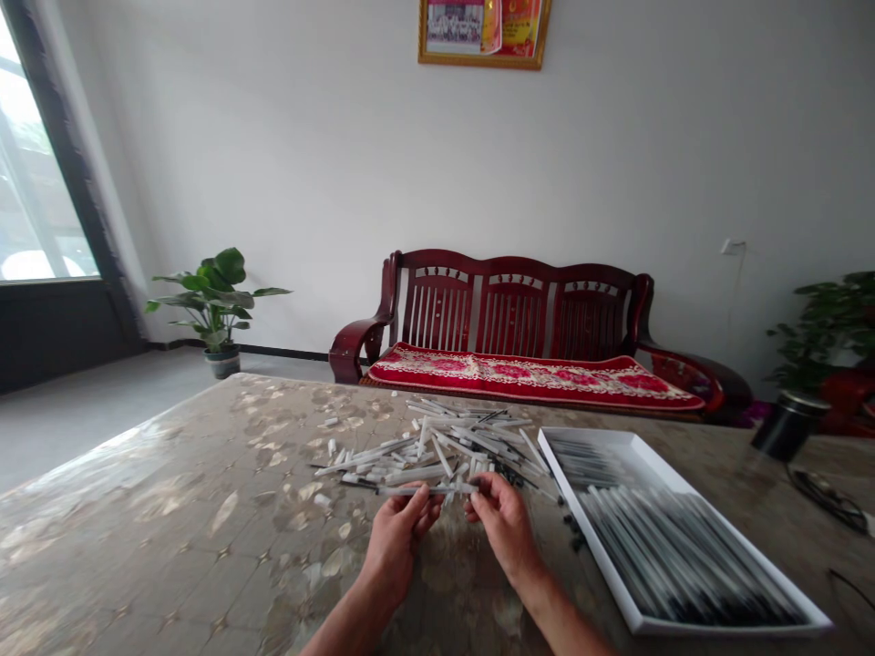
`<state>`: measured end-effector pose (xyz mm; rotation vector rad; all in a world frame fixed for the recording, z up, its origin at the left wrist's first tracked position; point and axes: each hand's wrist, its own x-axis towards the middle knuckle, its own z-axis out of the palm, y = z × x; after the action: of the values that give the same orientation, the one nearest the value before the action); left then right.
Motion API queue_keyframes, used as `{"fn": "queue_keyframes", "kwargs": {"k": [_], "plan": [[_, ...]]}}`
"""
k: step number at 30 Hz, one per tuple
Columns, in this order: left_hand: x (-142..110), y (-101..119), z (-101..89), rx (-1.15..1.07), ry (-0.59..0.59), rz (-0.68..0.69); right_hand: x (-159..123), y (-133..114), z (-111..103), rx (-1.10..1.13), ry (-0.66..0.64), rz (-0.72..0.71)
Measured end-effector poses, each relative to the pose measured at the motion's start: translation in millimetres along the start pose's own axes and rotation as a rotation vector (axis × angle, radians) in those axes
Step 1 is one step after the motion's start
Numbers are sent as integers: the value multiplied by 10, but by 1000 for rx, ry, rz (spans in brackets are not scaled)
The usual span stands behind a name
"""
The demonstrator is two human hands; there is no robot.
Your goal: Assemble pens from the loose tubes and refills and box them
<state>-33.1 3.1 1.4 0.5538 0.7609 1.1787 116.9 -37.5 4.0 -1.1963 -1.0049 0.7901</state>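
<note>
**While the bare left hand and bare right hand pinch a slim white plastic tube, a loose heap of white tubes lies just behind**

Because the two hands sit close together, the slim white plastic tube runs level between them, held above the tabletop. The fingers of the left hand close on it near the middle, and those of the right hand clamp its far end, where a dark bit shows; the exact fit there is too small to make out. Behind the hands, the loose heap of white tubes sprawls in all directions, some of them dark-tipped, across a glossy table with a brown-and-cream marbled pattern. Small dark pieces lie scattered just right of the right hand, beside a shallow white rectangular tray packed with parallel rows of tubes with dark ends. Past the tray's far corner stands a black cylindrical canister, near a tangle of dark cord. Beyond the table, a carved dark-red wooden bench with a red patterned cushion stands against a white wall, beneath a gold-framed picture. A broad-leaved potted plant stands on the floor to the left of the bench.
</note>
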Motion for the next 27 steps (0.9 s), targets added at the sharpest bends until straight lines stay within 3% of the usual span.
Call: {"fn": "queue_keyframes", "kwargs": {"k": [10,21,27], "plan": [[-10,-37,-7,60,-28,32,-39,24,87,-9,-23,8],[-110,59,43,138,-78,129,-64,-110,96,173,-24,291],[-76,34,40,-12,-35,-50,-97,-232,185,337,-92,177]]}}
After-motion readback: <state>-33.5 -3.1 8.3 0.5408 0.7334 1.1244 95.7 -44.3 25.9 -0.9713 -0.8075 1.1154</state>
